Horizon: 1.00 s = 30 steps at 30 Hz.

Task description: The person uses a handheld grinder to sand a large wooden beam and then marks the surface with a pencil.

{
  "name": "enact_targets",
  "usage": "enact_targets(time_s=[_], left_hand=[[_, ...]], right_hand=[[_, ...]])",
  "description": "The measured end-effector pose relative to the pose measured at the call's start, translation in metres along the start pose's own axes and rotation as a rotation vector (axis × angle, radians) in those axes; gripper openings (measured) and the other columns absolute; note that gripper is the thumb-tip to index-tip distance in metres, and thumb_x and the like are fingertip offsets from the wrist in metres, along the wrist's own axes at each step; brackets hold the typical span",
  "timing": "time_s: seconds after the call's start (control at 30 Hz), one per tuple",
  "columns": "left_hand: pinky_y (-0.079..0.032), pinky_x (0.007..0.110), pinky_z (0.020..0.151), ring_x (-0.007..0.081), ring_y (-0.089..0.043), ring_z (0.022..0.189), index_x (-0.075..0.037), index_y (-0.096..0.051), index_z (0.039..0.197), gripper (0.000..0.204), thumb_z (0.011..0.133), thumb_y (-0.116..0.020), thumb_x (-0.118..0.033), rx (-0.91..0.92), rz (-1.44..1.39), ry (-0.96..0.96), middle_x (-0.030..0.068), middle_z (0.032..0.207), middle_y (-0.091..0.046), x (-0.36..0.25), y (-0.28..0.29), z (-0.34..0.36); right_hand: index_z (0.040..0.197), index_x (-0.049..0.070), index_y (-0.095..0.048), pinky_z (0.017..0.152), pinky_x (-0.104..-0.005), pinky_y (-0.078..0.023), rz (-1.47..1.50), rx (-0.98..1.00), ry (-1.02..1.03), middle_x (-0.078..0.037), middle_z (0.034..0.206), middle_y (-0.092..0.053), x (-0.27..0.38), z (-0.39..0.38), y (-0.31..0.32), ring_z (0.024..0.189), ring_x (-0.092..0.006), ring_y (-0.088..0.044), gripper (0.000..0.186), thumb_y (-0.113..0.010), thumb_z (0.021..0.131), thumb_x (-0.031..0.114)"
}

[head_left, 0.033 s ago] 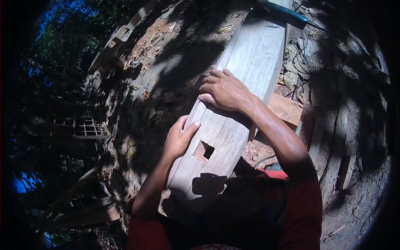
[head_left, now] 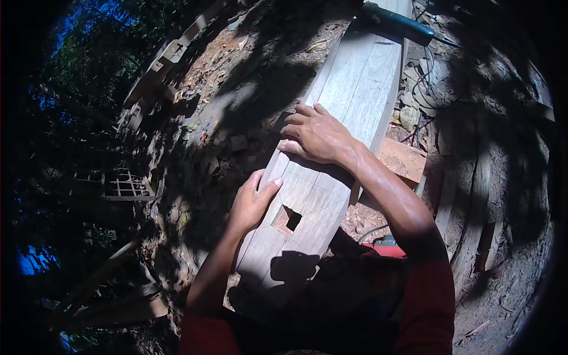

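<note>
A long, pale wooden beam (head_left: pixel 316 192) runs away from me, with pencil lines on its top face and a square hole (head_left: pixel 290 219) cut through near its close end. My left hand (head_left: pixel 251 201) grips the left edge beside that hole, thumb on top and fingers down the side, mostly hidden. Farther along, my right hand (head_left: pixel 316 133) reaches across the top and holds the same edge, its fingers bent over it. On the beam's far part lies a dark teal corded power tool (head_left: pixel 402 26); its kind is hard to make out.
Right of the beam are a flat wood piece (head_left: pixel 402 158), a red and grey power tool (head_left: pixel 386 246) partly behind my right arm, a loose black cord (head_left: pixel 427 89) and long timbers (head_left: pixel 473 207). Leaves and chips litter the shaded ground. A metal grid (head_left: pixel 127 184) stands at the left.
</note>
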<state>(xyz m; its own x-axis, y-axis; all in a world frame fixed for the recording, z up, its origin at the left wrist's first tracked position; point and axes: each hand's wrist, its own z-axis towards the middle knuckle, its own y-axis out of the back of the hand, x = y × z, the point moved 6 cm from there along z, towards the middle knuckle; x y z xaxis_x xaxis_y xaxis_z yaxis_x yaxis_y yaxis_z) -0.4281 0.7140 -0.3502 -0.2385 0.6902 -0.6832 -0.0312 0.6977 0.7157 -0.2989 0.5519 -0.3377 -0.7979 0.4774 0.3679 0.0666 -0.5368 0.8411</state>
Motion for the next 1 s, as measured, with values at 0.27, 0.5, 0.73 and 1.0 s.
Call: enact_targets(time_s=[0.27,0.5,0.73,1.0], left_hand=[[-0.048,0.041,0.092,0.034,-0.066,0.106,0.004,-0.058,0.124,0.057,0.091,-0.064,-0.041,0.008,0.069,0.053,0.0254,0.111,-0.067,-0.027,0.003,-0.004],[-0.047,0.034,0.091,0.0211,-0.064,0.101,0.006,-0.059,0.124,0.056,0.088,-0.065,-0.037,0.007,-0.016,0.086,0.0189,0.11,-0.068,-0.027,0.006,-0.003],[-0.049,0.037,0.088,0.0265,-0.067,0.099,0.006,-0.059,0.124,0.058,0.089,-0.068,-0.039,-0.015,-0.042,0.055,0.0227,0.108,-0.069,-0.02,0.001,0.001],[-0.048,0.037,0.09,0.0254,-0.066,0.1,0.006,-0.059,0.125,0.059,0.088,-0.068,-0.039,0.005,-0.093,0.049,0.0218,0.109,-0.069,-0.016,0.002,0.0]], right_hand=[[0.12,0.013,-0.068,0.114,-0.0566,-0.03,0.011,-0.017,0.016,-0.008,0.13,-0.06,0.002,-0.001,0.005,0.137,-0.0317,-0.04,0.064,-0.056,0.085,0.065],[0.118,0.015,-0.069,0.116,-0.0548,-0.028,0.021,0.045,0.0,-0.01,0.133,-0.059,0.003,0.005,0.006,0.141,-0.0351,-0.036,0.066,-0.054,0.083,0.068],[0.117,0.014,-0.069,0.112,-0.0558,-0.031,0.012,-0.012,0.022,-0.009,0.128,-0.06,0.001,0.002,0.006,0.136,-0.0332,-0.041,0.063,-0.057,0.083,0.065],[0.119,0.013,-0.068,0.111,-0.0569,-0.032,0.0,-0.032,0.044,-0.008,0.125,-0.061,0.003,0.004,0.002,0.133,-0.0324,-0.043,0.063,-0.057,0.083,0.064]])
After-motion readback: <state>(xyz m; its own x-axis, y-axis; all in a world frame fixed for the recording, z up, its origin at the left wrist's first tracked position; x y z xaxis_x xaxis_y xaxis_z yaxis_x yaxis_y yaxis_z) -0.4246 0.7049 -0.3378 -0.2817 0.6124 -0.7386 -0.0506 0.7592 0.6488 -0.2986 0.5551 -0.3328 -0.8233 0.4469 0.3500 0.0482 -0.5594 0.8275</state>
